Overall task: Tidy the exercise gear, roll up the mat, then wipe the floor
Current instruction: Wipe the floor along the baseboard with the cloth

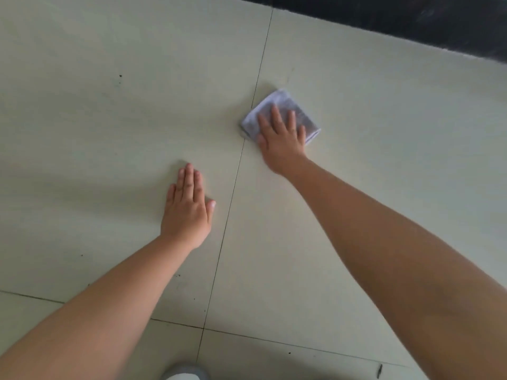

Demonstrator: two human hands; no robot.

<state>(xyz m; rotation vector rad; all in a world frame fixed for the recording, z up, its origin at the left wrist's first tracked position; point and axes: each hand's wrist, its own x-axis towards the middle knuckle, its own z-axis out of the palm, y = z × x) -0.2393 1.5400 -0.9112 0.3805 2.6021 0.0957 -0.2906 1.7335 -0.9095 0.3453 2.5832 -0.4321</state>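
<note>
The floor (109,119) is smooth, pale square tiles with thin dark grout lines and a few dark specks. A folded grey terry cloth (299,113) lies across 1 grout line; the right hand (282,138) presses it flat with fingers spread, not curled round it. The left hand (188,207) lies palm-down on bare tile, fingers straight and together

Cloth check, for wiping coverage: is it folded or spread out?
Folded: the cloth is a compact square with layered edges under the right hand.

I see open tiled floor (356,133) around the folded cloth (277,111); only the dark wall base (411,20) (far edge) blocks passage ahead.
</note>
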